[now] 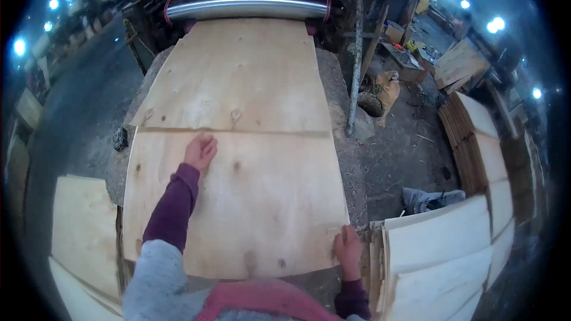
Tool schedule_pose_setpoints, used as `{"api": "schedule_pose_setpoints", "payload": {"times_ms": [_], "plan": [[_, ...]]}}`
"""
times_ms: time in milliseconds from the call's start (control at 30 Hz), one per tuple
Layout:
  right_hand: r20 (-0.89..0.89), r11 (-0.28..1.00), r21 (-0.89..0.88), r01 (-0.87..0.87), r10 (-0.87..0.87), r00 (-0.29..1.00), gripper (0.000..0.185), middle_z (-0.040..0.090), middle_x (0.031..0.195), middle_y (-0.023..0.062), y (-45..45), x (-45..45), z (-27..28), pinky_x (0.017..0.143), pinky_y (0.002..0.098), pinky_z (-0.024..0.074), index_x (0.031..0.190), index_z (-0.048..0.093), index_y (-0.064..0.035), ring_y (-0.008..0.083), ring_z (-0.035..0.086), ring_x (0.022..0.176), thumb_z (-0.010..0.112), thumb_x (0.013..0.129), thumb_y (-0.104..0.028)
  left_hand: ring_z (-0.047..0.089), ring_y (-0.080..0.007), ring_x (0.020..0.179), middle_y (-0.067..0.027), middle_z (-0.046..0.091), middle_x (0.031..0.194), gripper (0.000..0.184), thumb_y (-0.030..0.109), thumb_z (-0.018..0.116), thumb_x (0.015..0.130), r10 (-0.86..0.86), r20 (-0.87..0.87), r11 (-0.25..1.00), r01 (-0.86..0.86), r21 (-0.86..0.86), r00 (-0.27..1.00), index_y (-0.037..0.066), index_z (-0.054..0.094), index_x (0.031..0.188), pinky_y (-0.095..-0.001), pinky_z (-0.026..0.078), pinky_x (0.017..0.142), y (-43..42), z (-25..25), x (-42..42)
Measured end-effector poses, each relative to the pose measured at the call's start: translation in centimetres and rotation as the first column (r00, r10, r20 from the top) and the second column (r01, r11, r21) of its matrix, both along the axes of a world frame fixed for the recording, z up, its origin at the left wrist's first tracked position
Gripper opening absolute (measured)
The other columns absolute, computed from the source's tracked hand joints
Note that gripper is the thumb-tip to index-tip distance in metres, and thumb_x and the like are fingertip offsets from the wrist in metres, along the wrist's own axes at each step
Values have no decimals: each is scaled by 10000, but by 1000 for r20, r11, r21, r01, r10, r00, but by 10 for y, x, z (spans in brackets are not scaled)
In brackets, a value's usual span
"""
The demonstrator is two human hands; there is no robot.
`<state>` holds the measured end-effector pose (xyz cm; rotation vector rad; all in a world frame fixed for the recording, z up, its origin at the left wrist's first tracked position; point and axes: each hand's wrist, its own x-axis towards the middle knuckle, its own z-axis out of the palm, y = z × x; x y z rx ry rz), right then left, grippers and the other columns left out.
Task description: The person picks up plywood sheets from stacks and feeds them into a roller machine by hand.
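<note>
A near wood veneer sheet [267, 202], pale with brown knots, lies flat in front of me. Its far edge meets or slightly overlaps a second veneer sheet [238, 77], which reaches up to a metal roller [247, 9]. My left hand [201, 151] rests by that seam with its fingers curled; whether they pinch an edge is hidden. At the near sheet's right edge, close to the front corner, my right hand [348, 249] is closed on the border, thumb over the top.
Stacked veneer sheets stand at the right [440, 255] and at the left [86, 232]. An upright metal pole [357, 53] rises right of the table. Beyond it are a sack [388, 95] and a taller board stack [470, 137]. A small dark block [120, 139] sits at the table's left edge.
</note>
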<state>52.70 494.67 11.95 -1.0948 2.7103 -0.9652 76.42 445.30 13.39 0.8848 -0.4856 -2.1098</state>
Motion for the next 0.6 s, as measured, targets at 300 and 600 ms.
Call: {"api": "schedule_pose_setpoints", "payload": {"times_ms": [300,600], "plan": [[870,959,-260,114,181,459,344,664,1002,31,-17,-68,50,760,263,498,1193,604,17,98,613,870,598,890,-144,610,-329,1089,-154,562,1275,407,304,585,947,-266,146,951,234,204,953,125,495,1301,-444,507,918,244,28,153],[802,721,-594,355,496,335,395,669,1074,126,-63,-8,215,817,325,528,1208,577,38,202,661,926,526,865,-151,534,-363,1222,-226,548,1315,658,427,556,932,-264,-171,943,291,162,949,-18,401,1392,-483,383,1080,364,13,218]]}}
